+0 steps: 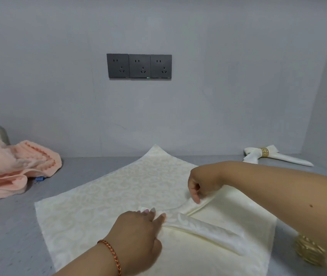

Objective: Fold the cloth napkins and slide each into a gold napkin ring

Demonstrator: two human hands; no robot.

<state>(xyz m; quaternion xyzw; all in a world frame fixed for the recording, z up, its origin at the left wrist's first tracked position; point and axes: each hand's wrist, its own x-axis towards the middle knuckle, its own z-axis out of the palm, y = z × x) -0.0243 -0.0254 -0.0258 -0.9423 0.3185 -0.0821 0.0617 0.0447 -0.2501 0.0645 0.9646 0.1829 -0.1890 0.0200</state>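
Observation:
A cream patterned napkin (108, 196) lies spread on the grey counter, one corner pointing at the wall. A narrow fold runs across its near right part. My left hand (138, 228) pinches that fold at its left end. My right hand (200, 186) pinches the raised edge of the cloth a little farther back. Gold napkin rings (314, 253) lie at the lower right, blurred and partly behind my right forearm. A finished white napkin (290, 159) in a gold ring (264, 152) rests at the back right by the wall.
A pink towel (13, 166) is heaped at the left, with a small blue tag (39, 179) beside it. Three dark wall sockets (139, 65) sit on the grey wall behind. Bare grey counter (9, 236) shows at the near left.

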